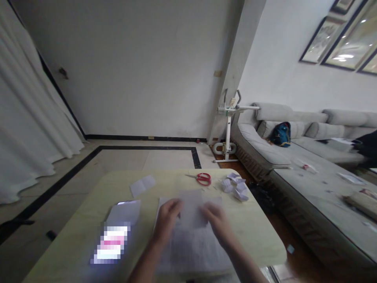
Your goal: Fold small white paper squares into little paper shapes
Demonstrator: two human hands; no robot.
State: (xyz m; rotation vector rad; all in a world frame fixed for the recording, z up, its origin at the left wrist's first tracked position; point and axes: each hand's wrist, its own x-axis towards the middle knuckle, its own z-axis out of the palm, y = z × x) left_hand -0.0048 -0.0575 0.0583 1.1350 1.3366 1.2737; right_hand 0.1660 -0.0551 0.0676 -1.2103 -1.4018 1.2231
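Note:
A small white sheet of paper (192, 206), blurred by motion, is held up between my two hands. My left hand (170, 215) pinches its left edge, and the fingers of my right hand (216, 221) close on its right side. Below both hands a larger pale sheet (197, 253) lies flat on the yellow table (256, 232). Beyond the hands rest red-handled scissors (204, 179), blades pointing left. To their right sits a cluster of folded paper pieces (235, 186). At the left is a creased paper (142, 186).
A lit phone screen (111, 243), pixelated, lies at the table's left front, with a white paper (125, 212) beyond it. Small paper scraps (216, 188) lie near the scissors. Right of the table stand a grey sofa (265, 153) and a white exercise bike (228, 129).

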